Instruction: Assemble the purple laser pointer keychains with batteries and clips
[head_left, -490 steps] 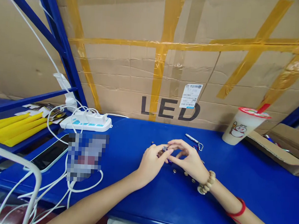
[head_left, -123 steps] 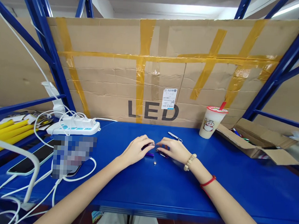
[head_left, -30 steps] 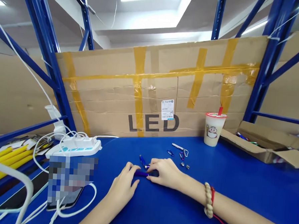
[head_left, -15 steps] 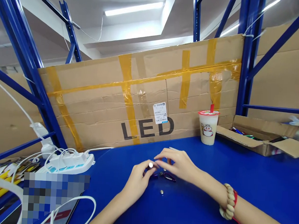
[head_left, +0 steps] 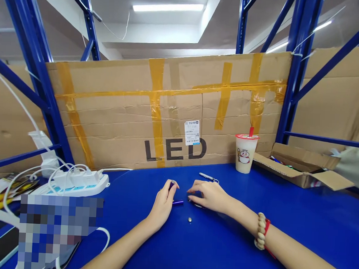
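Observation:
My left hand (head_left: 163, 204) is closed around a small dark purple cylinder (head_left: 172, 185), held upright with its top end at the thumb. Beside these fingers a second purple tube (head_left: 177, 202) lies on the blue table. My right hand (head_left: 210, 195) is low over the table, palm down, with thumb and forefinger curved and a gap between them. Under its fingertips lies a carabiner-like clip (head_left: 198, 205), mostly covered by the hand, with small dark parts too hidden to name. A small round silvery piece (head_left: 190, 219) rests nearer to me.
Behind the right hand lies a slim silver pen-like thing with a ring (head_left: 207, 177). A drink cup (head_left: 246, 154) and an open cardboard box (head_left: 304, 169) stand back right. At left are a white power strip (head_left: 83, 185) and cables. Cardboard (head_left: 122, 123) walls the back.
My hands have moved apart; the right has come down over the small parts. The cylinder in my left hand has tilted upright. The view has shifted slightly, uncovering more of the silver pen-like thing.

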`<state>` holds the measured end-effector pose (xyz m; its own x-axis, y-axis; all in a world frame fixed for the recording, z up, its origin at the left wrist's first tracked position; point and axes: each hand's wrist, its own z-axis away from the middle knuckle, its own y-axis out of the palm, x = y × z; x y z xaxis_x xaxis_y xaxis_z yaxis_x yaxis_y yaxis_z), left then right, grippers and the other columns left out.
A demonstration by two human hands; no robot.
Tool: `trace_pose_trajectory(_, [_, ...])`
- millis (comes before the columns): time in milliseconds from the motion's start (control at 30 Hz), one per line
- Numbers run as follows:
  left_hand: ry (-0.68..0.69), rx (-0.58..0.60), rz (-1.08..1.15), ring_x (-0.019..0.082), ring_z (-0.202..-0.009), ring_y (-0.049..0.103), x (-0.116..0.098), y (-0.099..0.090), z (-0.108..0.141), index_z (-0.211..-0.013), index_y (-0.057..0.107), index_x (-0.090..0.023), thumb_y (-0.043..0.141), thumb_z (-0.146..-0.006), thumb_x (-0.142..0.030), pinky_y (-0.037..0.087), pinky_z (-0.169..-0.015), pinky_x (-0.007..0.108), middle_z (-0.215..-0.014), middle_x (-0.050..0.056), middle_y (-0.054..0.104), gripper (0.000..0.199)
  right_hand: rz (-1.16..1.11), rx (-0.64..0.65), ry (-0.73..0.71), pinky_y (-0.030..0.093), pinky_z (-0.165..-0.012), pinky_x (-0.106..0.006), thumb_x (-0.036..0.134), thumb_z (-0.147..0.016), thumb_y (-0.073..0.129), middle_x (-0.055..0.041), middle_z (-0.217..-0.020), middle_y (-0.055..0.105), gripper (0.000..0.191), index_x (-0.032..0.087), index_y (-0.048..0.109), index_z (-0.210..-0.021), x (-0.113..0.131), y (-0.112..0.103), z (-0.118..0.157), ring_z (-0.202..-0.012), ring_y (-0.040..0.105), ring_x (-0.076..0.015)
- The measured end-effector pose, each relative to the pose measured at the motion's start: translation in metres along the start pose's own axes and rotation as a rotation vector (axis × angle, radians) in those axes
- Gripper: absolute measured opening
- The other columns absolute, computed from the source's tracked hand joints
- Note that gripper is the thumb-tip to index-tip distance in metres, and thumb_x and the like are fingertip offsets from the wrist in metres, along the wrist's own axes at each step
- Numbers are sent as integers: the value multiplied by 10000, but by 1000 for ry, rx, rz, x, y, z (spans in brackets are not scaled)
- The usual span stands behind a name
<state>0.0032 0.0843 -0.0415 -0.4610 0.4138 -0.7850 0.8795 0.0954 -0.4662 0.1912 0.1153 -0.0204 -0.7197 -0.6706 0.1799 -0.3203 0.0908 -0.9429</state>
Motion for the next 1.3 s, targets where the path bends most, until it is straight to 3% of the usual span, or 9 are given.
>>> trace_pose_trajectory(200, [80,-19,-10,121,-698,457,-3,-2,1,-788,432,-205,256,-895,-405,349,-683,236,-745,-19,492,286,-11,10,16,429,-733,-267,330,-867,453,-32,-956,645,261,233,694,-891,-6,7,-3,-867,591,-167])
trace_pose_trajectory(400, [113,15,58,113,-686,459,-14,5,15,-855,446,-204,237,-906,-410,355,-652,227,-739,-18,489,299,-193,2,-94,440,-694,-265,435,-798,548,-37,-892,631,286,228,692,-931,-5,10,-1,-777,579,-150])
trace_pose_trajectory(600, [179,-48,32,120,-742,487,-14,10,20,-879,436,-199,244,-912,-359,381,-714,248,-826,5,522,252,-207,-31,-151,431,-656,-249,323,-799,565,-40,-821,627,199,196,694,-882,2,18,1,-728,561,-141])
trace_pose_trajectory(800, [238,-1,-85,128,-745,505,-3,6,8,-871,443,-205,251,-911,-353,383,-714,261,-826,-4,550,246,-272,-217,-72,440,-688,-275,275,-809,550,-43,-901,610,217,208,652,-989,4,17,-3,-702,547,-127])
trace_pose_trajectory(867, [229,-14,-112,132,-762,510,0,4,4,-875,451,-207,256,-910,-353,380,-729,270,-842,-3,557,246,-357,-318,-39,446,-703,-283,302,-825,521,-53,-919,603,224,203,650,-979,2,18,-5,-738,543,-134])
trace_pose_trajectory(933, [209,-26,-110,137,-777,514,2,2,1,-871,465,-207,265,-909,-360,383,-735,271,-856,1,563,254,-515,-355,30,458,-622,-263,362,-843,476,-59,-905,585,277,192,630,-998,1,21,-8,-708,537,-129])
trace_pose_trajectory(1033, [213,-14,-72,145,-823,519,2,-1,1,-867,505,-206,308,-897,-368,389,-772,268,-894,11,571,257,-827,-215,157,411,-442,-213,494,-826,440,-5,-728,521,414,181,565,-1067,6,26,-8,-502,461,-80])
trace_pose_trajectory(1100, [218,-17,-44,147,-840,522,2,-3,2,-876,527,-204,331,-890,-365,394,-788,264,-904,16,573,254,-993,-119,171,396,-421,-196,558,-784,467,36,-638,466,481,173,541,-1062,15,27,-8,-450,410,-58])
trace_pose_trajectory(1300, [221,34,-128,153,-863,533,3,-3,2,-930,551,-218,348,-887,-364,400,-811,274,-902,19,566,254,-1201,-100,206,363,-415,-168,603,-716,541,36,-611,461,498,176,528,-971,34,23,-3,-500,412,-63])
